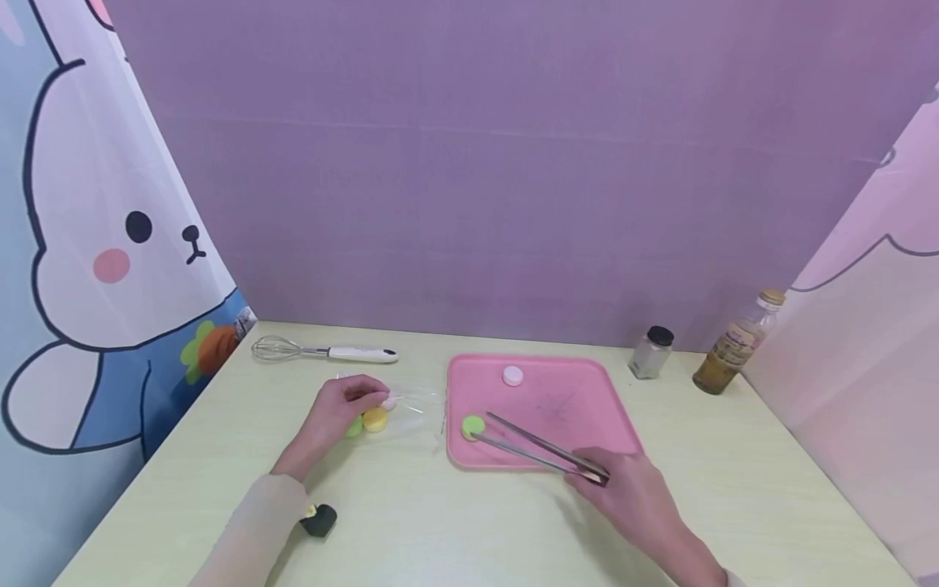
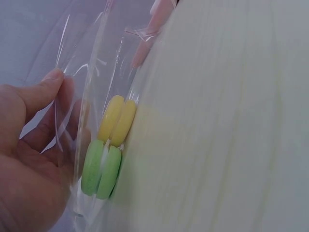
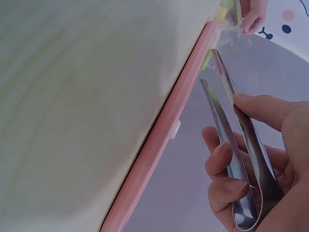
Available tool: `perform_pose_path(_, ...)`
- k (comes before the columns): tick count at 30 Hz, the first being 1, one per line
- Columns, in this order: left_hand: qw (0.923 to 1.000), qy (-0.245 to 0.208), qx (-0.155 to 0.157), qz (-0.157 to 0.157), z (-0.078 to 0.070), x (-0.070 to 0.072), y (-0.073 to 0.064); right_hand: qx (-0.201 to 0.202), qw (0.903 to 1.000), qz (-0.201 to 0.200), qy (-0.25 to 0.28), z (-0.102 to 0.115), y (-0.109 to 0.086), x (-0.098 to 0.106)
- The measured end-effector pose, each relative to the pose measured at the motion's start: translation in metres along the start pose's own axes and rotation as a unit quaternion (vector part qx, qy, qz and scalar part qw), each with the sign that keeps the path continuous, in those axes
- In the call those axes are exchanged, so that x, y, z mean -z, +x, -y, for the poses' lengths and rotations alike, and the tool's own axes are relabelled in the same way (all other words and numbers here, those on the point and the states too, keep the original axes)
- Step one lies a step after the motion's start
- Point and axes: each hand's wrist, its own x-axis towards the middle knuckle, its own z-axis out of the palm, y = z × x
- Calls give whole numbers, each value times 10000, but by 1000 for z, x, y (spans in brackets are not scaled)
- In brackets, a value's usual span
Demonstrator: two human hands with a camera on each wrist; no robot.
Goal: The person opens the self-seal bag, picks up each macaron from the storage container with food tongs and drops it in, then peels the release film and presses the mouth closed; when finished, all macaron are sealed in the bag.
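Note:
My left hand [image 1: 339, 412] pinches the edge of a clear plastic bag [image 2: 89, 72] between thumb and fingers. Inside the bag lie a yellow macaron [image 2: 117, 121], a green macaron [image 2: 100, 169] and a pale one [image 1: 390, 402] partly covered by the fingers. Metal tongs [image 1: 539, 457] are held in my right hand [image 1: 631, 493], thumb on one arm and fingers round the other. Their tips stand apart at a green macaron [image 1: 473, 424] on the left side of the pink tray [image 1: 594, 399]. Farther back on this tray sits a pale pink macaron [image 1: 513, 375].
A whisk [image 1: 330, 353] with a white handle lies behind my left hand. Beyond the tray's right side stand a small black-capped jar [image 1: 651, 354] and a corked bottle [image 1: 737, 346] of brown liquid. A small black object [image 1: 319, 521] is beside the left sleeve.

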Motion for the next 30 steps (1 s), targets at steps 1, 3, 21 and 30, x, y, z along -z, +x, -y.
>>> perform_pose_path(1,10000,-8,9,-1,-5,0,-2,-30,10000,30,6,0,0,0)
perform_pose_path(3,10000,-16,-23,9,-17,1,-7,-78,9999,97,-7,-1,-1,1)
perform_pose_path(21,10000,49,-40,-68,7,-2,3,-9,9998,160,83,-5,0,-10)
perform_pose_path(30,9999,80,-49,-91,7,-2,2,260,9988,186,363,-7,4,-14)
